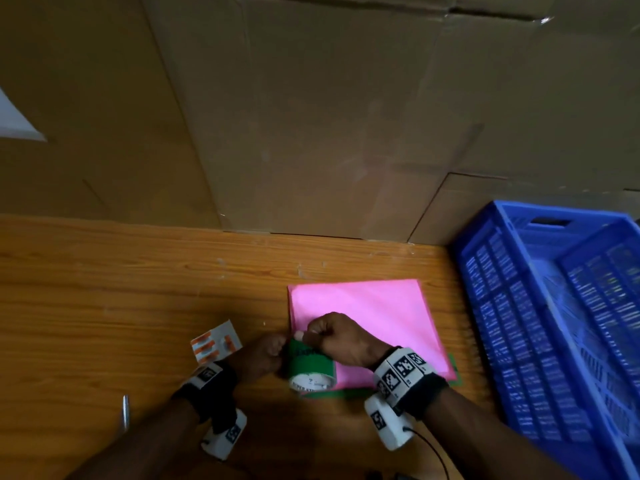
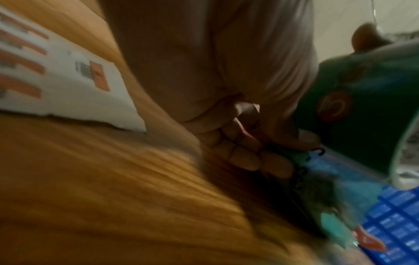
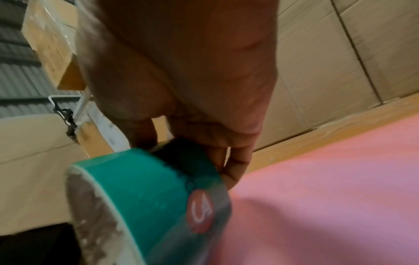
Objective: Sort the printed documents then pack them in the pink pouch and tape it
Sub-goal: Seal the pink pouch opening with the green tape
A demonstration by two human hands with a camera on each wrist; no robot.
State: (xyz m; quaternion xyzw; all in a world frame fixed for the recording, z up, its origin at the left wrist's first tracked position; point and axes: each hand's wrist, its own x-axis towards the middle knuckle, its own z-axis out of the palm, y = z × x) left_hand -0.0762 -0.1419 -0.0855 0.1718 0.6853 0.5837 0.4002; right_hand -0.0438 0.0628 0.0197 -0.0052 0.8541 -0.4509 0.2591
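The pink pouch (image 1: 367,323) lies flat on the wooden table (image 1: 104,289), with a green strip along its near edge. A roll of green tape (image 1: 310,368) stands on edge at the pouch's near left corner. My right hand (image 1: 332,336) curls over the roll's top and grips it; in the right wrist view its fingers (image 3: 235,161) wrap the green tape roll (image 3: 154,193) above the pink pouch (image 3: 328,188). My left hand (image 1: 266,355) pinches the tape's loose end at the roll's left side; its fingers (image 2: 260,157) are curled beside the roll (image 2: 362,107).
A printed document with orange blocks (image 1: 215,341) lies left of my left hand. A blue plastic crate (image 1: 554,323) stands at the right. Cardboard sheets (image 1: 311,116) rise behind the table. A thin metal object (image 1: 125,412) lies near the front left.
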